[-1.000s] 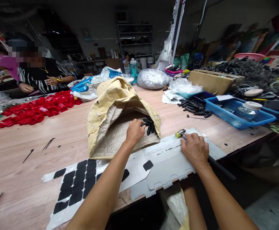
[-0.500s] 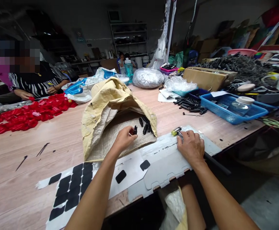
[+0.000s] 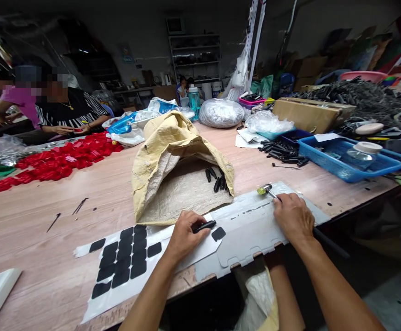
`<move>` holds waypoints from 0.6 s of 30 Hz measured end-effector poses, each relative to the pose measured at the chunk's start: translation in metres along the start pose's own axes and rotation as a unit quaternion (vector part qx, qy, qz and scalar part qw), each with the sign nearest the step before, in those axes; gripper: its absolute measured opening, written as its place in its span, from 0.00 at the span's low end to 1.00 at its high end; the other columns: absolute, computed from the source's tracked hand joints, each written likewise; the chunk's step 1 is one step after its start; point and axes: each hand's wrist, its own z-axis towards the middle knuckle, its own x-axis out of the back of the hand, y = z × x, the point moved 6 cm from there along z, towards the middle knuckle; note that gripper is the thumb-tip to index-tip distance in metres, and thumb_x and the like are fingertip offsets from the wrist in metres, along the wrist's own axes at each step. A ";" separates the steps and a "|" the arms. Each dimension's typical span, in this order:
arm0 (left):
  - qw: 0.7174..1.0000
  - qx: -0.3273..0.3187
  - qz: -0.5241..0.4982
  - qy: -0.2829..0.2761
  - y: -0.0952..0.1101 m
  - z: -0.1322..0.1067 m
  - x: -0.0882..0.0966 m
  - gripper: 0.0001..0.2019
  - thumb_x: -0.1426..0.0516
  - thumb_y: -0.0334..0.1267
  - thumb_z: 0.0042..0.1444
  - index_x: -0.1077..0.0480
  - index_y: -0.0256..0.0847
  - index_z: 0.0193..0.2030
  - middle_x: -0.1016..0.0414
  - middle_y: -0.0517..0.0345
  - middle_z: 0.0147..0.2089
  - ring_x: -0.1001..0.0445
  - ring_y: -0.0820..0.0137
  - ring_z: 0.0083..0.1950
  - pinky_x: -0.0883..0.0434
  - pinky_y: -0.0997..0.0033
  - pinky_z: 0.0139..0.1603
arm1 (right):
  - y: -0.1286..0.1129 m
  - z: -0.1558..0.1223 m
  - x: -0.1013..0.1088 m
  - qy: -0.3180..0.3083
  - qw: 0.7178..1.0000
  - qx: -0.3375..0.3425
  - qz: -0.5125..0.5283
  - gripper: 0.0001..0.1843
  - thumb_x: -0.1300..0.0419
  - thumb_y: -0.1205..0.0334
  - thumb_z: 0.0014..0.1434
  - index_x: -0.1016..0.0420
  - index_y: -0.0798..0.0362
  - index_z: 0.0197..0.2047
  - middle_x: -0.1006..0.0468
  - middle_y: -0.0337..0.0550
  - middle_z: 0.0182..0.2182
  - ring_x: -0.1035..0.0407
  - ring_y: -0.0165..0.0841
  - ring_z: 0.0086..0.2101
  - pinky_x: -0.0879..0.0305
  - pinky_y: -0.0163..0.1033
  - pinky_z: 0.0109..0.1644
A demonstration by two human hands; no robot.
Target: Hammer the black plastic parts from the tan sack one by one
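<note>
My left hand [image 3: 185,233] pinches a black, slim, tube-like piece [image 3: 206,225] over a white sheet [image 3: 173,243] with black rounded squares. In my right hand [image 3: 294,217] is the handle of a small hammer [image 3: 264,189], its yellowish head lying on the grey board [image 3: 247,232]. Beyond my left hand, a yellow woven sack [image 3: 161,151] gapes toward me. Several similar black pieces [image 3: 217,180] rest inside its mouth, on the right.
Red pieces [image 3: 65,158] are heaped at the left, with co-workers behind. At the right stand a blue basket [image 3: 347,172] holding a clear jar [image 3: 362,156], a pile of black parts [image 3: 283,151] and a cardboard box [image 3: 304,112]. The table edge runs close below my hands.
My left hand has come out of the sack's mouth toward me with the black piece, now over the white sheet. My right hand keeps the hammer on the board. The view has shifted slightly.
</note>
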 end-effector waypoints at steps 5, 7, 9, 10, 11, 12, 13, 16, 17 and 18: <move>1.000 0.012 0.004 -0.003 0.000 0.001 -0.001 0.06 0.35 0.31 0.50 0.24 0.43 0.35 0.22 0.58 0.36 0.31 0.61 0.44 0.35 0.62 0.46 | -0.044 -0.032 0.031 0.002 0.950 0.098 0.296 0.16 0.47 0.58 0.69 0.23 0.53 0.53 0.20 0.50 0.47 0.25 0.39 0.47 0.30 0.44 0.52; 1.000 0.020 0.004 -0.001 -0.002 0.001 -0.002 0.05 0.35 0.32 0.51 0.24 0.43 0.35 0.23 0.58 0.36 0.31 0.61 0.44 0.35 0.62 0.46 | -0.073 -0.052 0.037 -0.037 0.914 0.151 0.375 0.17 0.47 0.58 0.70 0.25 0.51 0.57 0.20 0.48 0.50 0.25 0.37 0.50 0.30 0.42 0.55; 1.000 0.027 0.001 0.000 -0.005 0.000 -0.003 0.05 0.34 0.33 0.51 0.24 0.43 0.35 0.23 0.58 0.36 0.31 0.61 0.44 0.35 0.62 0.46 | -0.096 -0.070 0.039 -0.063 0.900 0.185 0.390 0.17 0.48 0.60 0.70 0.26 0.49 0.58 0.20 0.47 0.51 0.25 0.36 0.51 0.29 0.41 0.56; 1.000 0.029 -0.001 -0.001 -0.005 0.000 -0.004 0.05 0.34 0.34 0.51 0.23 0.43 0.35 0.22 0.58 0.36 0.31 0.61 0.44 0.35 0.62 0.46 | -0.105 -0.077 0.040 -0.070 0.900 0.196 0.383 0.18 0.48 0.61 0.71 0.26 0.48 0.59 0.20 0.46 0.50 0.25 0.36 0.50 0.29 0.41 0.56; 1.000 0.029 -0.002 -0.003 -0.006 0.000 -0.004 0.05 0.34 0.35 0.51 0.23 0.43 0.36 0.22 0.58 0.36 0.31 0.61 0.44 0.35 0.61 0.47 | -0.111 -0.082 0.040 -0.071 0.903 0.203 0.371 0.18 0.49 0.62 0.71 0.26 0.48 0.60 0.20 0.47 0.48 0.25 0.36 0.48 0.29 0.41 0.55; 1.000 0.028 -0.003 -0.005 -0.006 0.001 -0.004 0.05 0.34 0.35 0.51 0.23 0.43 0.36 0.22 0.58 0.37 0.31 0.61 0.44 0.35 0.61 0.47 | -0.116 -0.087 0.041 -0.067 0.908 0.208 0.358 0.20 0.50 0.63 0.71 0.27 0.48 0.61 0.20 0.47 0.47 0.24 0.36 0.47 0.28 0.41 0.53; 1.000 0.027 -0.003 -0.006 -0.006 0.001 -0.004 0.05 0.34 0.35 0.51 0.23 0.43 0.36 0.21 0.58 0.37 0.31 0.61 0.44 0.35 0.61 0.47 | -0.120 -0.090 0.041 -0.059 0.913 0.212 0.343 0.21 0.50 0.64 0.71 0.28 0.47 0.63 0.20 0.47 0.46 0.24 0.36 0.45 0.28 0.40 0.52; 1.000 0.022 -0.004 -0.003 -0.005 0.001 -0.004 0.05 0.34 0.34 0.51 0.23 0.43 0.35 0.21 0.58 0.37 0.31 0.62 0.44 0.35 0.62 0.47 | -0.127 -0.095 0.042 -0.051 0.930 0.226 0.284 0.24 0.52 0.68 0.70 0.29 0.47 0.65 0.22 0.46 0.42 0.24 0.35 0.41 0.28 0.39 0.46; 1.000 0.022 -0.004 -0.001 -0.005 0.001 -0.003 0.05 0.34 0.34 0.51 0.24 0.43 0.35 0.21 0.58 0.37 0.31 0.62 0.44 0.35 0.62 0.46 | -0.129 -0.096 0.041 -0.060 0.935 0.230 0.262 0.24 0.52 0.69 0.69 0.28 0.47 0.64 0.22 0.46 0.41 0.24 0.36 0.40 0.28 0.39 0.45; 1.000 0.022 -0.005 0.000 -0.005 0.001 -0.003 0.05 0.34 0.33 0.51 0.24 0.43 0.35 0.21 0.58 0.37 0.31 0.62 0.44 0.36 0.62 0.47 | -0.131 -0.097 0.040 -0.071 0.939 0.233 0.243 0.25 0.53 0.70 0.69 0.28 0.47 0.63 0.22 0.46 0.40 0.24 0.36 0.39 0.28 0.38 0.43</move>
